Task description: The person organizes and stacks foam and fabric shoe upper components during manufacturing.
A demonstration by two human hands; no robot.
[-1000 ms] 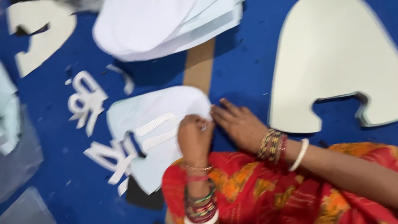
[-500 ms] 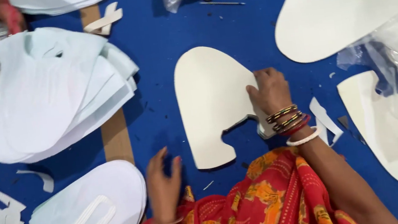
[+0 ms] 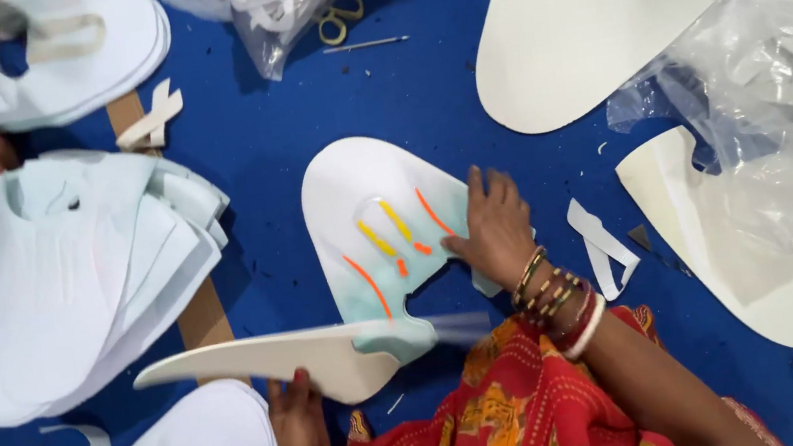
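- Since half a second ago the cream cutout that lay flat has been lifted; a printed panel (image 3: pixel 383 240) now shows where it lay, and the left hand has gone from resting spread on the blue worktop (image 3: pixel 382 104) to holding that cutout.
- Open blue shows above the panel and in a strip to its left; elsewhere stacks crowd in close.
- Panel: pale, flat, rounded at the top with a notch at the bottom edge, marked with orange and yellow streaks and a teal tint.
- Lifted cutout (image 3: pixel 272 361): stiff cream sheet, seen nearly edge-on, blurred at its right end, hanging over the panel's lower edge.
- Left of it lies a fanned stack of pale blue sheets (image 3: pixel 71 283) over a brown strip; at right, larger cream pieces (image 3: pixel 586 38) and crumpled clear plastic (image 3: pixel 782 75); yellow-handled scissors (image 3: pixel 338 16) sit in a bag at top.
- Right hand (image 3: pixel 493 231), bangles at the wrist, lies flat with fingers spread on the panel's right edge, pressing it.
- Left hand (image 3: pixel 299 432) grips the cutout's lower edge from beneath, fingers closed on it.
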